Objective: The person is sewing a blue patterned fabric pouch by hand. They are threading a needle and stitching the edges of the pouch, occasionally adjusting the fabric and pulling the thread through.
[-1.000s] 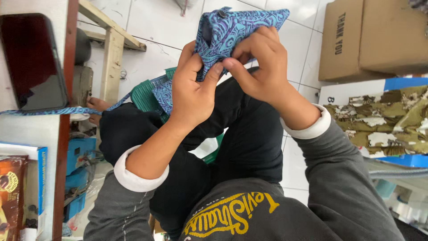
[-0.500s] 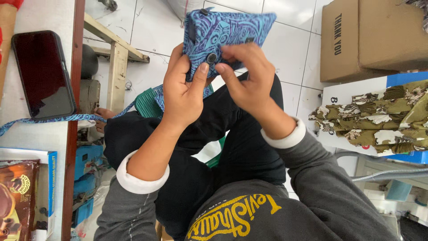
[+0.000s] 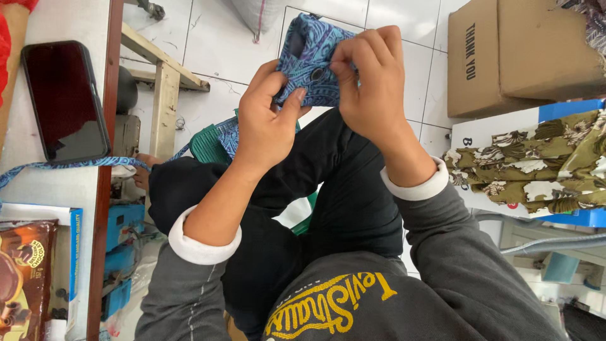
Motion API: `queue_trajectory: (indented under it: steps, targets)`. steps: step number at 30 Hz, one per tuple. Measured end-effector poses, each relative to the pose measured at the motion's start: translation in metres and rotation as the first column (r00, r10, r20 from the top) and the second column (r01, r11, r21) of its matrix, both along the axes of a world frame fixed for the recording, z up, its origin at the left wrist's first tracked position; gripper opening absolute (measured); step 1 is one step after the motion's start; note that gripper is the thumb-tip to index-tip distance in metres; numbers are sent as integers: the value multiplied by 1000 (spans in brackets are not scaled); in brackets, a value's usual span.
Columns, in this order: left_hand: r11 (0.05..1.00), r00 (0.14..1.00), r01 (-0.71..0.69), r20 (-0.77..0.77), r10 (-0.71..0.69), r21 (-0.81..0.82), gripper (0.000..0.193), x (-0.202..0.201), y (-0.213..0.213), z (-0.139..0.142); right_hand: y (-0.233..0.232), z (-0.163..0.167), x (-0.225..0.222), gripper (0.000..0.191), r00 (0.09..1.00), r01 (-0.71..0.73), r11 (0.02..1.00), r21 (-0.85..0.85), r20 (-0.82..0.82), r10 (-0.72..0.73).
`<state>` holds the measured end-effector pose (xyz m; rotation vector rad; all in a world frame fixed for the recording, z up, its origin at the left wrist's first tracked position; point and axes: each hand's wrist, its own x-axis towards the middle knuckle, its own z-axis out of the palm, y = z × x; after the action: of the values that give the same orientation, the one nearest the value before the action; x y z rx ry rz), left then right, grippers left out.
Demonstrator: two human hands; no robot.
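Note:
A blue patterned cloth piece point(image 3: 314, 58) with a dark button on it is held up over my lap. My left hand point(image 3: 267, 123) grips its lower left part, thumb pressed near the button. My right hand point(image 3: 372, 82) pinches the cloth's right edge with bent fingers and hides that side. More of the same blue cloth point(image 3: 228, 136) lies on my knee beside a green piece. I wear dark trousers and a grey sweatshirt with white cuffs.
A white table point(image 3: 50, 183) with a red-brown edge at the left bears a dark phone point(image 3: 63, 101), a blue patterned strip point(image 3: 76, 165) and a brown snack packet point(image 3: 25, 278). Cardboard boxes point(image 3: 524, 53) and olive patterned fabric point(image 3: 536, 161) are at the right. White tiled floor lies beyond.
The cloth has been folded smaller between both hands and now shows its button. My right hand shifted onto its right edge, and my view moved a little.

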<state>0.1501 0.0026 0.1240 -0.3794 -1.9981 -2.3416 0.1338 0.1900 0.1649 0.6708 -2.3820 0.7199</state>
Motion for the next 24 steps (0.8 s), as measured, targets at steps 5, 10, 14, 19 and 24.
queue_trajectory:
  steps: [5,10,14,19,24]
  targets:
    - [985,998,31,52,-40,169,20,-2,-4,-9,-8,4,12,17,997,-59,998,8,59,59]
    - [983,981,-21,194,-15,182,29,-3,-4,-11,4,4,17,40,970,-82,979,-185,211,121]
    - [927,994,62,59,-90,370,42,-7,-9,-12,18,-11,16,48,736,-49,896,-441,590,331]
    - [999,983,6,-182,-13,-38,39,-9,-16,-23,14,-46,20,49,696,-43,897,-441,631,343]
    - [993,987,-100,133,90,67,31,-17,-24,-33,8,-56,14,52,719,-257,856,-448,504,479]
